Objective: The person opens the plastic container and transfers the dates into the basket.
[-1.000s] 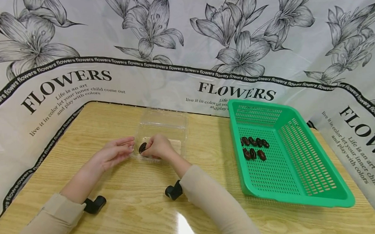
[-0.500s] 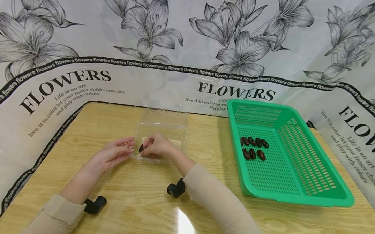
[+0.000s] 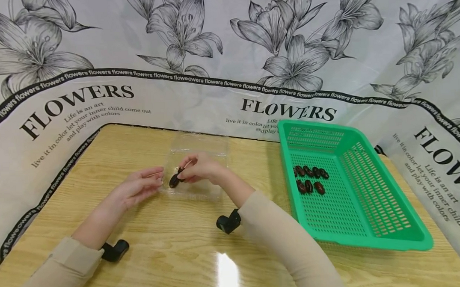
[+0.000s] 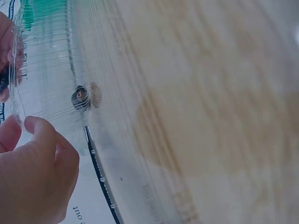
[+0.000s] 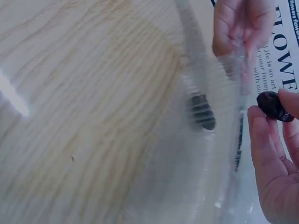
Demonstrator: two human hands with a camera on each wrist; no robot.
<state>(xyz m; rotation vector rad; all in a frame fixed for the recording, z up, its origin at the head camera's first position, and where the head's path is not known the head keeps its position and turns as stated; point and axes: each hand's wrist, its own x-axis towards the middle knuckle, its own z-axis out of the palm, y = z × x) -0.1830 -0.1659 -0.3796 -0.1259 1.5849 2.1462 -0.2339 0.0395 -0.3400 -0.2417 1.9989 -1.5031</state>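
Note:
My right hand (image 3: 202, 168) pinches a dark brown, wrinkled dried fruit that looks like a date (image 5: 271, 106) between thumb and fingertips, raised over a clear plastic box (image 3: 201, 195). Another such date (image 3: 174, 181) lies inside near the box's left end. It shows through the ribbed wall in the right wrist view, and the left wrist view has its end (image 4: 80, 97) against the wall. At the box's left side is my left hand (image 3: 141, 188). Its thumb and forefinger pinch the rim in the left wrist view.
A green perforated basket (image 3: 367, 242) stands on the right, with several dates (image 3: 310, 186) in two rows along its left side. The box's clear lid (image 3: 201, 144) is raised at the back. Behind the wooden table (image 3: 173, 257) hangs a flower-printed cloth (image 3: 197, 89).
My right hand has drawn up and back to the right from the box floor, holding a date. The date lying in the box now shows more fully. My left hand stays at the box's side.

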